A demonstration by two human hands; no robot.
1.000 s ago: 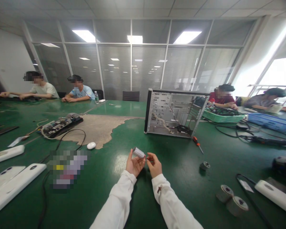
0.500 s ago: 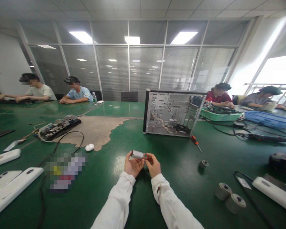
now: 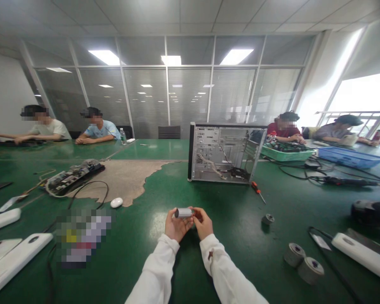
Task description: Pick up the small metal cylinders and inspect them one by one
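Observation:
A small silver cylinder [image 3: 183, 213] with a dark left end lies nearly level above the table, held between both hands. My left hand [image 3: 175, 227] is closed around it from the left and below, palm partly turned up. The fingers of my right hand [image 3: 203, 221] pinch at its right end; what exactly they grip there is partly hidden. Beyond the hands stands an open computer case [image 3: 223, 154] with wires inside. To its lower right lies a screwdriver [image 3: 258, 192] with an orange-red handle.
On the right are a small grey cylinder [image 3: 267, 219], two larger ones [image 3: 310, 270], a white device [image 3: 361, 255], and green [image 3: 286, 154] and blue baskets [image 3: 351, 157]. On the left lie an opened electronic device [image 3: 74, 175], a white oval object [image 3: 116, 202] and white devices [image 3: 15, 264]. Several people sit around the table.
The view has shifted slightly, so the scene sits a little lower. The silver cylinder has turned slightly and now lies more level, still in both hands.

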